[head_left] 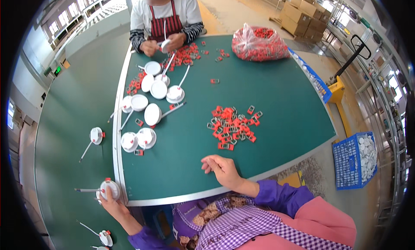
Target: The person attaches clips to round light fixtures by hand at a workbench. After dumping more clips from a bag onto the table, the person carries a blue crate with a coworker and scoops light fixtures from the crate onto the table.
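My left hand (113, 203) grips a white round plastic disc with a thin tube (103, 192) over the green belt at the left. A bit of red shows at the disc's upper edge. My right hand (225, 171) hovers by the table's near edge, fingers loosely bent and nothing visible in them. Just beyond it lies a pile of red clips with metal loops (233, 125). Several white discs, some with tubes (152, 114), are grouped along the table's left side. Across the table a co-worker's hands (161, 46) hold another white disc with a tube.
The green table (276, 103) has a pale metal edge beside the green belt (73, 120), where more discs (96, 136) lie. A clear bag of red clips (261, 44) stands far right. Blue crates (346, 163) and a yellow pallet jack (339, 92) are beyond the right edge.
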Motion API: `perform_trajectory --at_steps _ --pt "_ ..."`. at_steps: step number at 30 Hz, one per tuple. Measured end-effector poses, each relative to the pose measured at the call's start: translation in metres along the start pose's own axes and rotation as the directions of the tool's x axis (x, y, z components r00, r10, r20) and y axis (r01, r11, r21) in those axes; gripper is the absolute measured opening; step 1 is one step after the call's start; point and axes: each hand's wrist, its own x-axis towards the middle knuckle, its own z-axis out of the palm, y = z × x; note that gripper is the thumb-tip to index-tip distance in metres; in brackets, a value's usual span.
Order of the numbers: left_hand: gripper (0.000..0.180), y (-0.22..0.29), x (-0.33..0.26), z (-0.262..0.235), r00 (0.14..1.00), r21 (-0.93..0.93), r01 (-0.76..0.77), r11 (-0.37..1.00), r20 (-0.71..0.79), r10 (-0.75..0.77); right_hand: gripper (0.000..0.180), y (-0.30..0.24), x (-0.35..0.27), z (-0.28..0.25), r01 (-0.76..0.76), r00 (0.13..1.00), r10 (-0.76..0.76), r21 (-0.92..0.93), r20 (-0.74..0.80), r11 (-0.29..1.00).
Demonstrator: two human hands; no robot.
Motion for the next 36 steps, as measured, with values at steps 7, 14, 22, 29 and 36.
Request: perform_trajectory --at_steps 7,14,22,29,36 --pt "0.056 -0.023 0.085 -0.073 0.977 0.383 -0.178 0.906 -0.044 0.211 0.016 -0.006 -0.008 -0.011 0.078 0.990 -0.062 -0.123 0.126 0.989" --pt "0.065 0.009 0.081 -0.106 0.775 0.957 -0.163 0.238 -0.025 0.631 0.016 -0.012 0.004 -0.038 0.062 0.998 -0.063 -0.247 0.004 0.967" --pt "0.049 0.001 -0.076 0.098 0.595 0.344 -0.765 0.545 0.700 0.395 0.014 -0.010 0.005 -0.039 0.037 0.998 -0.048 -0.283 -0.030 0.958" --pt "0.081 -0.041 -0.051 0.172 0.532 0.375 -0.829 0.416 0.759 0.375 0.014 -0.007 0.004 -0.059 0.131 0.967 -0.219 -0.486 -0.129 0.864" --pt "0.078 -0.034 -0.061 0.188 0.532 0.439 -0.843 0.311 0.764 0.364 0.014 -0.008 0.035 -0.083 0.219 0.942 -0.328 -0.606 -0.073 0.764"
